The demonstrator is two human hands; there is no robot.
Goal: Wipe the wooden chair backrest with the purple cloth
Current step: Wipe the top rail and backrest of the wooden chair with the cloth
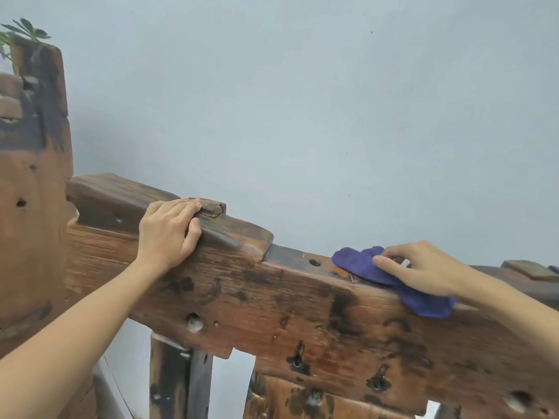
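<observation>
The rough, dark-stained wooden chair backrest [272,300] ran as one long heavy rail from upper left to lower right across the head view, with a pale blue-grey wall [302,101] behind it. The crumpled purple cloth [372,267] lay on the rail's top edge, right of centre, its lower end draped over the front edge. The right hand [423,267] rested on the cloth, fingers spread and pressing it flat to the wood rather than clenched around it; the thumb tip lay on the fabric. The left hand [169,231] was well apart up the rail, fingers curled over the top edge beside a small raised wooden block [211,207], gripping the rail and holding no cloth.

Judgement: the cloth's next travel would follow the rail's long axis. The unwiped stretch toward the left hand lay up-slope from the right fingers, past a small hole [314,262] in the top face. The right hand was plainly the working hand, the left a brace.

No containers were visible. Green plant leaves [24,31] showed at upper left.
</observation>
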